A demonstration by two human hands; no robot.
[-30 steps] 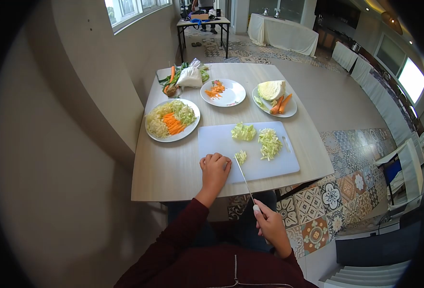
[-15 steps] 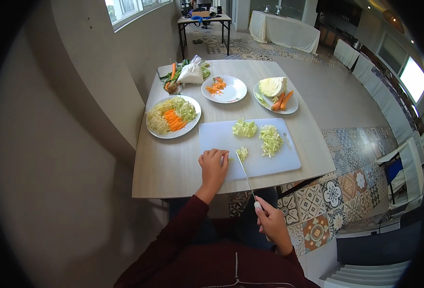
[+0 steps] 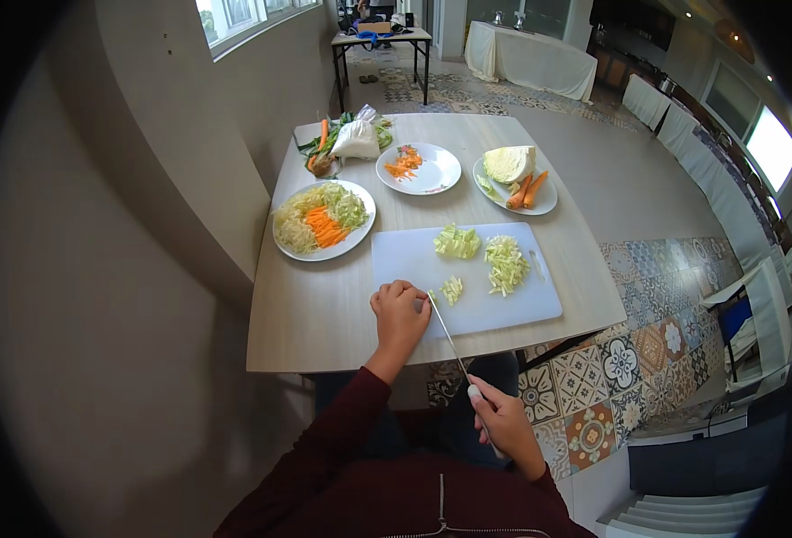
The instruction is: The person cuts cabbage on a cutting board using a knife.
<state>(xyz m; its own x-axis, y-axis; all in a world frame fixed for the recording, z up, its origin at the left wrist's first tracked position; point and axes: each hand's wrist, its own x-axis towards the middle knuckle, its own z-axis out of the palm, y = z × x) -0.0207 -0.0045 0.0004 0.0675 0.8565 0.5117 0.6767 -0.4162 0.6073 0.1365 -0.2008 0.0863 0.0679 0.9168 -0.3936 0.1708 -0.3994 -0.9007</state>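
My right hand [image 3: 506,421] grips a knife [image 3: 448,333] by its white handle, the blade pointing away from me. Its tip lies on the white cutting board [image 3: 405,255], close beside the fingertips of my left hand [image 3: 402,316]. The left fingers are curled down at the board's near left, over a bit of pale green cabbage [image 3: 432,294] that they mostly hide. To the right of the blade lies a small heap of cut cabbage [image 3: 451,290]. Farther back are a stack of cabbage leaves [image 3: 457,241] and a larger pile of shredded cabbage [image 3: 507,265].
A plate [image 3: 366,235] of shredded vegetables and carrot strips stands left of the board. Behind are a plate with orange scraps [image 3: 441,179], a plate with a cabbage wedge [image 3: 508,165] and carrots [image 3: 528,191], and a white bag [image 3: 356,141] among vegetables. A wall borders the table's left.
The knife has moved left, from the small cabbage heap to beside my left fingertips. My right hand has shifted slightly left and down; my left hand has stayed nearly in place.
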